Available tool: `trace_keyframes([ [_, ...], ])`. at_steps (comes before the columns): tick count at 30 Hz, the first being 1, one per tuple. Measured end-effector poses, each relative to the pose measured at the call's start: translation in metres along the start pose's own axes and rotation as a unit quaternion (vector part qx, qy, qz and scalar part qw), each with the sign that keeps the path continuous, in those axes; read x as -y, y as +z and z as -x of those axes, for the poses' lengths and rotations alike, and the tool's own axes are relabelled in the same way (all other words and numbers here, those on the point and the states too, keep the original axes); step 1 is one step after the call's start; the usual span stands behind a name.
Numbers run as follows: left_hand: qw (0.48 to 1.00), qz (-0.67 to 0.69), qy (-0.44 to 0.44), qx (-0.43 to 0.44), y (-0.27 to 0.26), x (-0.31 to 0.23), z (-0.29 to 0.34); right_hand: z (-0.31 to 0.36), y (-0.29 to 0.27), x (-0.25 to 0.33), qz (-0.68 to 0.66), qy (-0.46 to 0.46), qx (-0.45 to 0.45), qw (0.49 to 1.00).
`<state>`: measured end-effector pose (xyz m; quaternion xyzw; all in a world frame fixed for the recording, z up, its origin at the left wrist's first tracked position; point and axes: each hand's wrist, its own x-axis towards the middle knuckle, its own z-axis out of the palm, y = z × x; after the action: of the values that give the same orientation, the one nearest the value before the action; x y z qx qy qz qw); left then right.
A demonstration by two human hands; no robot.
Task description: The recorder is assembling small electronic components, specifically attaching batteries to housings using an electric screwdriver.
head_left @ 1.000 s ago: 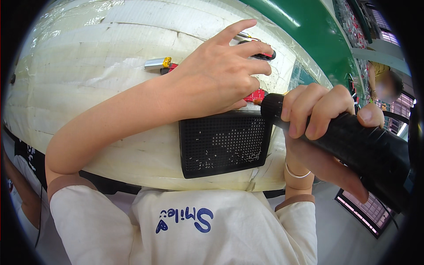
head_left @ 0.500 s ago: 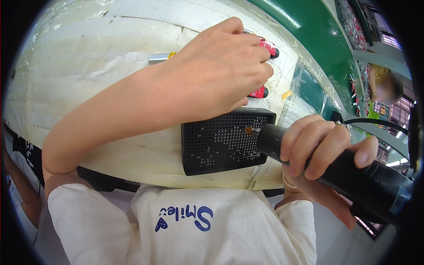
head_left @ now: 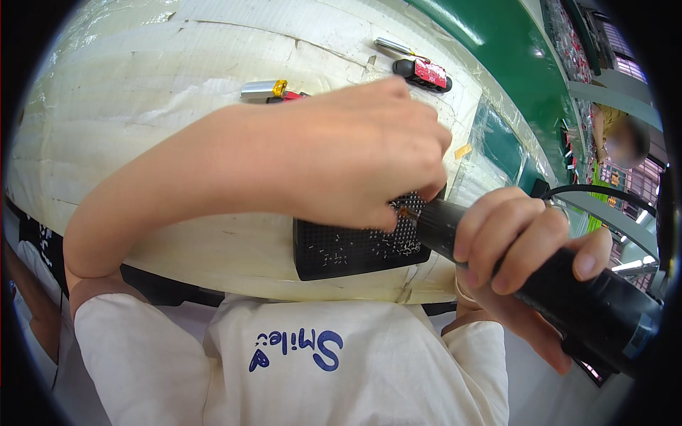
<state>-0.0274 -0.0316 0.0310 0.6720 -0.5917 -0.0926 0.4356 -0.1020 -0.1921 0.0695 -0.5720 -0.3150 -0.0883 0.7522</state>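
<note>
My right hand [head_left: 506, 241] is wrapped round a thick black electric screwdriver [head_left: 593, 302], its orange-brown tip pointing left over a tray. The tray [head_left: 312, 268] is black and pitted with small holes, with many tiny silver screws standing or lying in it. Over the tray's far part, my left hand [head_left: 380, 153] is curled with its back up, slightly blurred. Its thumb is close beside the screwdriver's tip. Whatever its fingers hold is hidden beneath the hand, which also covers much of the tray.
Beyond my left hand lie a red-and-black block-shaped part [head_left: 430, 75] and a slim silver piece [head_left: 394, 47]. A silver cylinder with a yellow end [head_left: 263, 89] lies behind my forearm, near a partly hidden red piece. A person [head_left: 619, 135] is at the far right.
My left hand has moved toward me, from the red-and-black parts to over the tray beside the screwdriver's tip. It uncovers the far block and silver piece. My right hand has barely moved.
</note>
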Motion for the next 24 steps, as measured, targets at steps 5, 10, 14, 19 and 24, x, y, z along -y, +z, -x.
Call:
trace_keyframes([
  [5,0.996,-0.043,-0.016,0.078,-0.002,-0.006,-0.008,0.001,-0.006,0.021,0.011,-0.047,0.001,0.999],
  [10,0.964,-0.136,-0.075,0.213,-0.022,-0.012,0.001,0.003,-0.004,0.001,-0.004,-0.016,0.01,1.0],
  [14,0.972,-0.087,-0.08,0.202,-0.027,-0.01,-0.004,0.007,-0.005,-0.003,-0.004,0.004,0.007,1.0],
  [19,0.988,-0.151,-0.028,-0.018,-0.008,0.005,-0.007,0.006,-0.007,-0.004,-0.014,0.01,0.023,1.0],
  [24,0.978,-0.173,-0.096,0.064,-0.005,0.006,-0.005,-0.003,0.012,0.001,0.017,0.017,0.017,1.0],
])
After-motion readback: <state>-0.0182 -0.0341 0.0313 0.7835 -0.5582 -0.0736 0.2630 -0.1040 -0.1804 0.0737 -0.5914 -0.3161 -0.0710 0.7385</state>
